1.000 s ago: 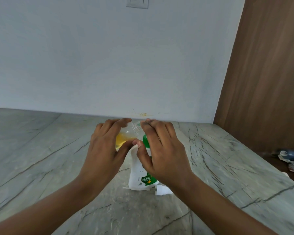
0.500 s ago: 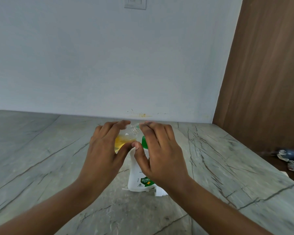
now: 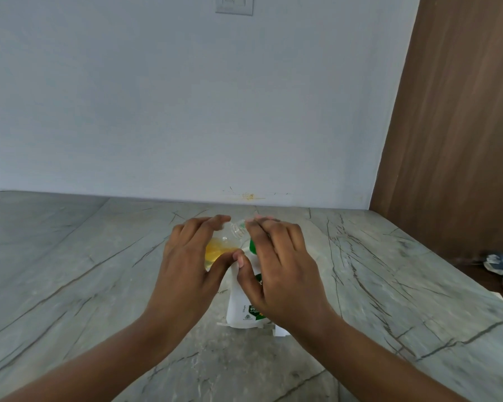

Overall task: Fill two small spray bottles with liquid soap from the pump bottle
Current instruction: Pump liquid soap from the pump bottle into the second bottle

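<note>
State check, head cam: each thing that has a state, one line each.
left hand: grips the small spray bottle.
right hand: laid over the head of the pump bottle, fingers fairly straight.
small spray bottle: uncapped, tilted, part filled with yellow liquid.
pump bottle: upright on the counter.
wall switch: position unreadable.

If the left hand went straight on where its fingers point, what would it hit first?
Probably the right hand, whose fingertips sit just across the neck of the small bottle the left hand grips; depth unclear.
</note>
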A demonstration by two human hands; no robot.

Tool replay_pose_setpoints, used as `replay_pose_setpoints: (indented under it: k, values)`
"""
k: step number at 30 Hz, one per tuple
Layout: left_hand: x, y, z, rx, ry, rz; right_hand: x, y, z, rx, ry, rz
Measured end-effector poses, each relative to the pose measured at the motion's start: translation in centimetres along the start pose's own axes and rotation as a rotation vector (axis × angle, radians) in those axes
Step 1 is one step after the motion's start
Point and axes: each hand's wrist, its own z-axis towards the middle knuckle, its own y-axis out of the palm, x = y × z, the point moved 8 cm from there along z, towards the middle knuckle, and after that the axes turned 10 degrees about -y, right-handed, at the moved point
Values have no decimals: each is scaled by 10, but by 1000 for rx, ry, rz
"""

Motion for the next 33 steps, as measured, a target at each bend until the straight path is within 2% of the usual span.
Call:
replay_pose_setpoints:
  k: [11,33]
  values:
    - [12,-12,7,53,36,-7,3,-10,14,-21,0,-17]
    - [7,-7,5,44,26,16,1,-6,7,9,19,-1]
